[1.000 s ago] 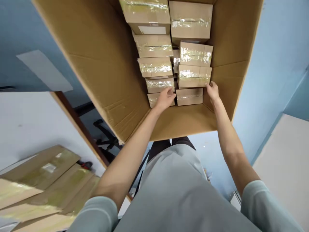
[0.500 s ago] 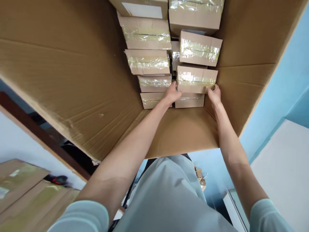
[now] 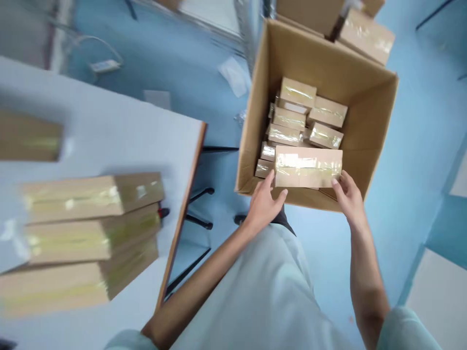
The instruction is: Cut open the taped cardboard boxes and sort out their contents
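Observation:
A small taped cardboard box (image 3: 308, 166) is held level between my two hands, near the top of a large open carton (image 3: 379, 112). My left hand (image 3: 263, 204) is at the box's left end, fingers along its side and thumb by the lower corner. At the right end, my right hand (image 3: 349, 197) grips the near corner with thumb and fingers. Beneath, several similar taped boxes (image 3: 292, 116) lie in rows inside the carton. The held box hides some of them.
To the left stands a white table (image 3: 138, 131) with a brown edge, bearing several stacked taped cartons (image 3: 76, 194). More boxes (image 3: 367, 34) sit behind the large carton. Black chair legs (image 3: 199, 221) reach over the blue floor between table and carton.
Both hands have lifted the small box up from the stack inside the large carton. My view has drawn back, so the whole carton, the table and the floor now show.

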`<move>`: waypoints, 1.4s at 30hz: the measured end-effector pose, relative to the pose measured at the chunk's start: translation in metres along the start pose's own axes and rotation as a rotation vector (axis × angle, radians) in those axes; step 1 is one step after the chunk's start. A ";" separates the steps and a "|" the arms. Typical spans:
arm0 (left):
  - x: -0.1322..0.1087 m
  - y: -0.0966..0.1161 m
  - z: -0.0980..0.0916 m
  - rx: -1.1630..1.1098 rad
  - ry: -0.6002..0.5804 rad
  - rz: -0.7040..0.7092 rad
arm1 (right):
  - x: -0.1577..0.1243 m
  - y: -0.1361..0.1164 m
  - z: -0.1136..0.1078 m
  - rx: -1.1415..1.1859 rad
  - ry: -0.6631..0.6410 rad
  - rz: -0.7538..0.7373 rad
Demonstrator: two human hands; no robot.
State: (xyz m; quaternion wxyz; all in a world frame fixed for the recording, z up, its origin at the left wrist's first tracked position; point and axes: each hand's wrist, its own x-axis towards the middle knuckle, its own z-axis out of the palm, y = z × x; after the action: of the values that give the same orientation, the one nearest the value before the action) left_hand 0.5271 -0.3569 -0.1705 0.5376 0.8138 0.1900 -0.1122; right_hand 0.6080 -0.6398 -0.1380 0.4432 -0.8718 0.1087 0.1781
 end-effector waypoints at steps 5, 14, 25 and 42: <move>-0.144 0.018 -0.095 -0.083 0.244 0.097 | -0.115 -0.106 0.026 0.019 0.056 -0.166; -0.394 -0.020 -0.262 -0.037 1.018 0.137 | -0.311 -0.213 0.155 0.065 -0.502 -0.561; -0.498 -0.227 -0.362 -0.209 1.478 -0.209 | -0.426 -0.261 0.342 -0.166 -1.346 -0.519; -0.431 -0.343 -0.435 -0.487 1.361 -0.501 | -0.436 -0.230 0.450 -0.280 -1.719 -0.198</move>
State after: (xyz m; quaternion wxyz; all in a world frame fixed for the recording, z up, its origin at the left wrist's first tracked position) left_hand -0.0192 0.0805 -0.1166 0.4246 0.4947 0.6775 0.3406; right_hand 0.1932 -0.1263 -0.0364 0.2738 -0.4876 -0.3619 0.7458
